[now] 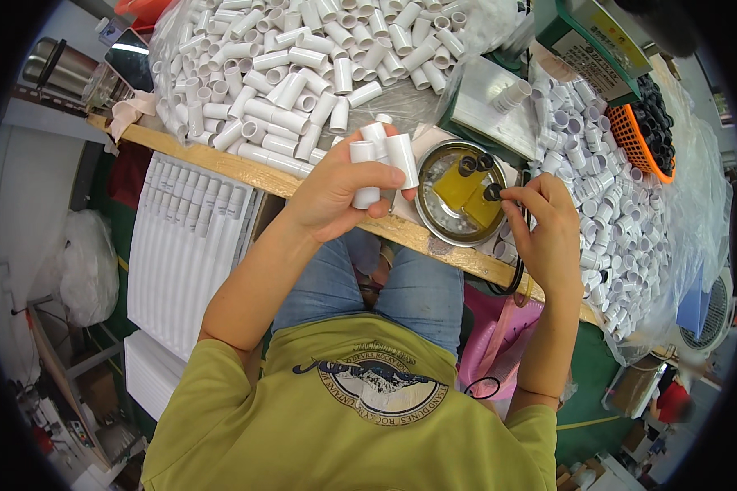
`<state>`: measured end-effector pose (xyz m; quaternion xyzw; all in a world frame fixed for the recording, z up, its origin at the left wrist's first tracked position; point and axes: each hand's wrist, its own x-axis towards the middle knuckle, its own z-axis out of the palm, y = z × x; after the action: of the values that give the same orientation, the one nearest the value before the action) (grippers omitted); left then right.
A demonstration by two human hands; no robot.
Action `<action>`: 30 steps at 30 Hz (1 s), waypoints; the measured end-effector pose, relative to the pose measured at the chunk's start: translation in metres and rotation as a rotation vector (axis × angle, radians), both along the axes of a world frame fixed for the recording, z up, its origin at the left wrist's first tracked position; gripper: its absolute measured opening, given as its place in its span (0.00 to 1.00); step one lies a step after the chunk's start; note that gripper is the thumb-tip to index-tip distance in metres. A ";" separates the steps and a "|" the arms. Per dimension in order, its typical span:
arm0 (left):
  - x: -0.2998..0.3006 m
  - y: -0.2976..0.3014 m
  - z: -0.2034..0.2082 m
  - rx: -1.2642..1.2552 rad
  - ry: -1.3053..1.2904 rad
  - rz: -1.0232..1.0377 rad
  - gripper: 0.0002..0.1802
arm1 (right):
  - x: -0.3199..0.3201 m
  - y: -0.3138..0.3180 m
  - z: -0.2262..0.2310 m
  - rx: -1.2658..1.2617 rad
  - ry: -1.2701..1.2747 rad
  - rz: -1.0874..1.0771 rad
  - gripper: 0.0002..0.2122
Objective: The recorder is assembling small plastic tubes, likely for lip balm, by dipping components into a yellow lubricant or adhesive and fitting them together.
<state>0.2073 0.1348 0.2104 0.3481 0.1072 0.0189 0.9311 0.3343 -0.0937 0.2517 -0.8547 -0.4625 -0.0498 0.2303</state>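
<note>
My left hand (323, 192) is closed around several short white plastic tubes (402, 161), held upright in a bunch above the table's front edge. To its right, a round metal dish (453, 241) holds yellow sponge-like pieces (454, 190). Two small black ring-shaped parts (467, 166) rest at the far side of the yellow pieces. My right hand (549, 225) reaches over the dish's right rim, thumb and forefinger pinched on another black ring (492, 192). Whether that ring touches the yellow piece under it, I cannot tell.
A large heap of white tubes (295, 74) covers the far table. Smaller white pieces (602, 204) are piled at the right, near an orange basket (630, 139) of black parts. A metal-topped box (487, 98) stands behind the dish. White trays (180, 270) with tubes sit below left.
</note>
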 end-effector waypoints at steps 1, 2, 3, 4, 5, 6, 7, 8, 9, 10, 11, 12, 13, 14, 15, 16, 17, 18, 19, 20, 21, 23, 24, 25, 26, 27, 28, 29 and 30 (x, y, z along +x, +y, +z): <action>0.000 -0.002 -0.002 -0.011 0.000 -0.009 0.24 | -0.001 0.001 -0.001 -0.014 -0.054 0.007 0.04; -0.001 -0.004 0.002 0.008 0.045 -0.002 0.26 | -0.001 0.002 -0.002 -0.016 -0.052 0.011 0.04; -0.002 -0.005 0.001 0.006 0.048 0.001 0.26 | 0.000 0.002 -0.003 -0.021 -0.070 0.018 0.04; -0.002 -0.005 0.000 0.009 0.064 -0.005 0.26 | 0.000 0.003 -0.004 -0.025 -0.088 0.026 0.04; -0.003 -0.006 -0.001 0.012 0.080 -0.012 0.25 | -0.001 0.005 -0.004 -0.025 -0.086 0.029 0.04; -0.003 -0.006 -0.003 0.012 0.082 -0.010 0.25 | -0.001 0.006 -0.005 -0.038 -0.101 0.037 0.04; -0.003 -0.006 -0.005 0.046 0.081 -0.021 0.25 | -0.001 0.007 -0.005 -0.052 -0.117 0.043 0.04; -0.003 -0.006 -0.008 0.079 0.081 -0.033 0.25 | -0.001 0.008 -0.004 -0.053 -0.116 0.043 0.04; -0.003 -0.005 -0.010 0.078 0.081 -0.033 0.25 | -0.001 0.009 -0.004 -0.065 -0.138 0.050 0.03; -0.004 -0.005 -0.012 0.078 0.071 -0.030 0.24 | 0.000 0.009 -0.004 -0.076 -0.159 0.059 0.03; -0.004 -0.004 -0.014 0.078 0.062 -0.026 0.23 | 0.000 0.010 -0.005 -0.076 -0.158 0.062 0.03; -0.004 -0.004 -0.017 0.078 0.063 -0.024 0.23 | 0.001 0.010 -0.006 -0.085 -0.156 0.071 0.03; -0.004 -0.004 -0.020 0.054 0.038 -0.034 0.23 | 0.002 0.010 -0.006 -0.097 -0.155 0.077 0.03; -0.003 -0.004 -0.022 0.030 0.014 -0.044 0.22 | 0.002 0.010 -0.006 -0.100 -0.155 0.077 0.03; -0.002 -0.003 -0.023 0.027 0.014 -0.044 0.22 | 0.003 0.011 -0.005 -0.108 -0.160 0.077 0.03; -0.002 -0.001 -0.023 0.005 -0.010 -0.067 0.21 | 0.004 0.011 -0.006 -0.114 -0.164 0.081 0.02; -0.002 0.000 -0.024 -0.018 -0.034 -0.090 0.20 | 0.004 0.011 -0.007 -0.114 -0.163 0.084 0.02; -0.002 0.000 -0.024 -0.018 -0.033 -0.087 0.20 | 0.005 0.010 -0.007 -0.110 -0.155 0.083 0.03; -0.002 0.000 -0.024 -0.018 -0.048 -0.093 0.20 | 0.006 0.010 -0.008 -0.106 -0.146 0.083 0.03; -0.002 0.000 -0.025 -0.019 -0.064 -0.099 0.19 | 0.005 0.010 -0.007 -0.106 -0.146 0.086 0.03; -0.002 0.001 -0.025 -0.019 -0.063 -0.095 0.19 | 0.004 0.011 -0.005 -0.105 -0.140 0.092 0.03; -0.001 0.001 -0.027 -0.034 -0.083 -0.108 0.19 | 0.003 0.011 -0.004 -0.109 -0.136 0.095 0.03; -0.001 0.001 -0.027 -0.036 -0.083 -0.108 0.19 | 0.003 0.012 -0.005 -0.124 -0.140 0.090 0.03; -0.001 0.002 -0.027 -0.046 -0.089 -0.106 0.19 | 0.003 0.013 -0.005 -0.138 -0.145 0.087 0.03; -0.001 0.002 -0.027 -0.057 -0.095 -0.104 0.19 | 0.003 0.013 -0.006 -0.139 -0.145 0.088 0.03; -0.002 0.002 -0.027 -0.057 -0.094 -0.102 0.19 | 0.003 0.014 -0.006 -0.140 -0.154 0.084 0.03; -0.001 0.002 -0.028 -0.082 -0.102 -0.111 0.19 | 0.003 0.014 -0.006 -0.142 -0.164 0.080 0.03; -0.001 0.002 -0.028 -0.107 -0.109 -0.119 0.20 | 0.004 0.014 -0.007 -0.142 -0.164 0.082 0.03; -0.001 0.002 -0.028 -0.107 -0.109 -0.117 0.20 | 0.005 0.014 -0.008 -0.138 -0.165 0.077 0.03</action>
<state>0.2060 0.1367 0.1825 0.3018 0.0364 -0.0225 0.9524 0.3390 -0.0797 0.2439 -0.8431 -0.5148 -0.0790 0.1337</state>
